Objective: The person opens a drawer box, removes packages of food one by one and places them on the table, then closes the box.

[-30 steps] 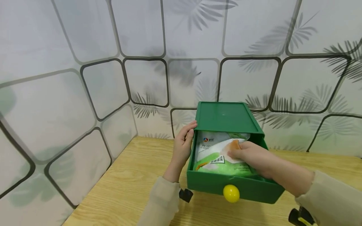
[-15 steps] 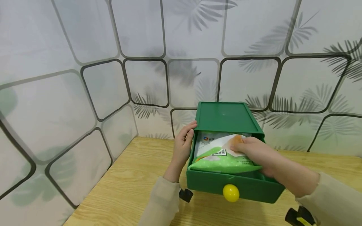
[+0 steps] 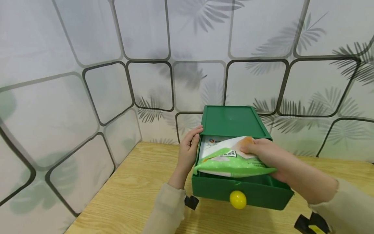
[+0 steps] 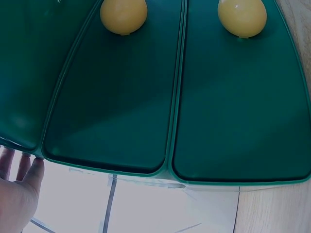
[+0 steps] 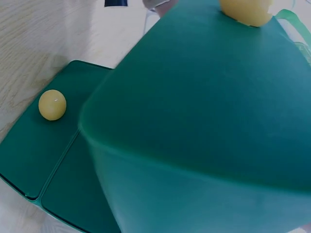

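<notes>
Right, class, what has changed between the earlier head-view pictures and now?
The right hand, gripping throughout, has raised the green-and-white plastic packet, bringing its lower edge into view. The left hand stays against the green plastic cabinet; the yellow-knobbed green plastic drawer stays open.

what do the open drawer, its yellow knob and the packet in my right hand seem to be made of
Open drawer: likely moulded plastic, satin; smooth, evenly coloured walls, rounded corner. Yellow knob: glossy, perhaps plastic or painted wood; it catches a highlight. Packet: probably printed plastic film, slightly shiny; it bows in the grip.
</notes>
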`<control>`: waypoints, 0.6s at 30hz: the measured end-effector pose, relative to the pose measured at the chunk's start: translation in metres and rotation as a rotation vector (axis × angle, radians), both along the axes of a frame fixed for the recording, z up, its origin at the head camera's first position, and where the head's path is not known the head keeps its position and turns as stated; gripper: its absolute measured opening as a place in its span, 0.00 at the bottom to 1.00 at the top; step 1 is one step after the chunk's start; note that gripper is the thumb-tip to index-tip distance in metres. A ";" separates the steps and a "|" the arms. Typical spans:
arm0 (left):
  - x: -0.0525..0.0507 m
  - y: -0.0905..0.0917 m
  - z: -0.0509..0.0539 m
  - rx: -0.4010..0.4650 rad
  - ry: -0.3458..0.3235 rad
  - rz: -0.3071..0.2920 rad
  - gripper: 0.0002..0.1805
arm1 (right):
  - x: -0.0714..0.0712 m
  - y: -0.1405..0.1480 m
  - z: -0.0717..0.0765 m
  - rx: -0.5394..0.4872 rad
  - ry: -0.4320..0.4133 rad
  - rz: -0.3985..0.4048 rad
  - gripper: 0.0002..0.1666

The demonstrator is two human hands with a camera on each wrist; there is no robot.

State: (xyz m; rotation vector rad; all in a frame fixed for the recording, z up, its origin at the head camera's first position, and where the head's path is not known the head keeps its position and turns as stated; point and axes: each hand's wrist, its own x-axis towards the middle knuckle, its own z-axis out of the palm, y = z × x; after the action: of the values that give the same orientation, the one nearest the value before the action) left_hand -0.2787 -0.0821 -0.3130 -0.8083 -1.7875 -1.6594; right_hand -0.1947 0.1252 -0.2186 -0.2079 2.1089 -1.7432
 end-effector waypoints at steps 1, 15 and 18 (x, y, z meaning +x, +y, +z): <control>0.000 0.000 0.000 -0.004 0.001 0.003 0.16 | 0.001 0.001 0.000 -0.004 -0.005 0.002 0.28; -0.003 -0.001 -0.003 0.004 -0.001 0.011 0.15 | 0.013 0.021 0.005 -0.026 -0.052 0.022 0.27; -0.003 -0.001 -0.002 0.008 -0.016 0.011 0.15 | 0.015 0.027 0.004 -0.034 -0.054 0.027 0.26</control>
State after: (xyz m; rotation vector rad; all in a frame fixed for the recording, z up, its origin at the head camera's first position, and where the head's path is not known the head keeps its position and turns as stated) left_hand -0.2820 -0.0836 -0.3150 -0.7823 -1.7917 -1.6693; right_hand -0.1800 0.1525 -0.2146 -0.1955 2.0307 -1.7507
